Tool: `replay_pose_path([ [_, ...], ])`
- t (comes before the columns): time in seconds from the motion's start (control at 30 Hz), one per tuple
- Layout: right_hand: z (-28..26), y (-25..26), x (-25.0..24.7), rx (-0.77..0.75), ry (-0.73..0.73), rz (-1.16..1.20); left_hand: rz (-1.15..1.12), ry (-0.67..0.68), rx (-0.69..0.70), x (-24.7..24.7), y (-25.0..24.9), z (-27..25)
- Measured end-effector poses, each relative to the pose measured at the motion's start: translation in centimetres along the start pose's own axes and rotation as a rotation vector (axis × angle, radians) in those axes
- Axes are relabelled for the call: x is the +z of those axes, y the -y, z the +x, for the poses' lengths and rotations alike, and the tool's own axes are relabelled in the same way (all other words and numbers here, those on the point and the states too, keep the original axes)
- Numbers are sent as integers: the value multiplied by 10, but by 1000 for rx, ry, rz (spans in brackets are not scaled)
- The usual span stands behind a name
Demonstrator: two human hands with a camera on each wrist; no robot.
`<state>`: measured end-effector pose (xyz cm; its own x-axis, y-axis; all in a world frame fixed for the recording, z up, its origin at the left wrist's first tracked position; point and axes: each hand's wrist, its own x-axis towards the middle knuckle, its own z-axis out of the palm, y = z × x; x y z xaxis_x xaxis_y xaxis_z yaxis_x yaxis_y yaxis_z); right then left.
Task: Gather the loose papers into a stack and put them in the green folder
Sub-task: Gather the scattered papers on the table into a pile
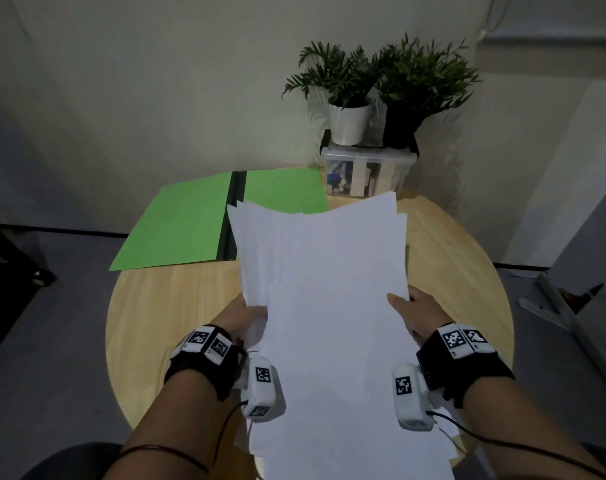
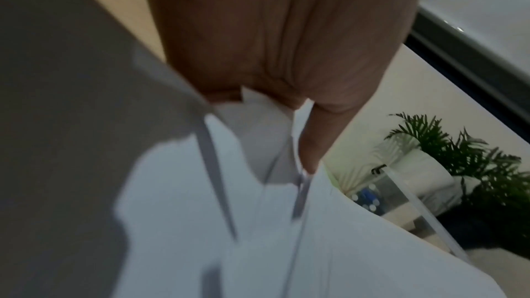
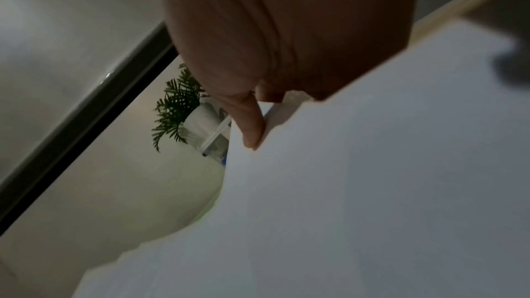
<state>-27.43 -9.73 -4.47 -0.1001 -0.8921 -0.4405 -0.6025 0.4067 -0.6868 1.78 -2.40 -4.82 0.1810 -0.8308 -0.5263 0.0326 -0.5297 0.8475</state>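
A loose stack of white papers (image 1: 329, 306) is held above the round wooden table (image 1: 176, 306), its sheets fanned unevenly at the far edge. My left hand (image 1: 242, 317) grips the stack's left edge, thumb on top (image 2: 315, 135) and fingers hidden beneath. My right hand (image 1: 415, 313) grips the right edge, thumb (image 3: 252, 126) pressing the top sheet. The papers (image 2: 286, 246) (image 3: 373, 178) fill both wrist views. The green folder (image 1: 190, 220) lies open flat at the table's far left, its right flap partly hidden by the papers.
A clear plastic box (image 1: 367, 174) stands at the table's far edge with two potted plants (image 1: 350, 91) (image 1: 422, 81) on its lid. A wall rises behind the table. A dark chair (image 1: 7, 258) is at the left, metal furniture legs (image 1: 564, 306) at the right.
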Motion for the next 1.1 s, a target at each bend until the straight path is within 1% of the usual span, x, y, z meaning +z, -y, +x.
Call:
replay_pose_path([
  [0.03, 1, 0, -2, 2, -11, 8, -73, -31, -16, -3, 0, -1],
  [0.1, 4, -4, -5, 41, -58, -7, -111, -118, 1, -13, 6, 10],
  [0.2, -7, -2, 5, 55, -39, -113, -11, -105, 70, -5, 3, 8],
  [0.3, -9, 6, 19, 4, 2, -254, -23, -129, 115, 16, 0, 5],
  [0.33, -6, 7, 19, -16, 10, -269, -19, -128, 138, 19, 0, 4],
  [0.4, -1, 8, 12, -5, 23, -197, -40, -102, 134, 11, 2, 10],
  [0.43, 2, 5, 7, 2, 20, -154, -51, -112, 115, 3, 4, 14],
  [0.5, 6, -1, 3, 60, 11, -149, -76, -192, 101, -7, 6, 13],
  [0.53, 6, -3, 3, 92, 20, -149, -98, -203, 99, -8, 10, 12],
  [0.6, 9, -7, 9, 108, 35, -115, -133, -125, 109, 0, 20, 7],
  [0.67, 11, -9, 14, 88, 38, -122, -168, -40, 74, 11, 24, 0],
  [0.8, 15, -17, 13, -1, 30, -67, 28, 12, -55, 14, 20, 6],
  [0.9, 1, -9, 9, -25, 55, -144, 97, 28, -69, 16, 19, 12],
  [0.97, 0, -5, 6, -50, 37, -152, 106, 33, -39, 23, 11, 7],
  [1.03, 1, -2, 3, -69, 38, -119, 89, -27, 7, 29, 10, 6],
  [1.1, 6, -4, -1, -18, 83, 27, 66, -82, 54, 29, 12, 5],
])
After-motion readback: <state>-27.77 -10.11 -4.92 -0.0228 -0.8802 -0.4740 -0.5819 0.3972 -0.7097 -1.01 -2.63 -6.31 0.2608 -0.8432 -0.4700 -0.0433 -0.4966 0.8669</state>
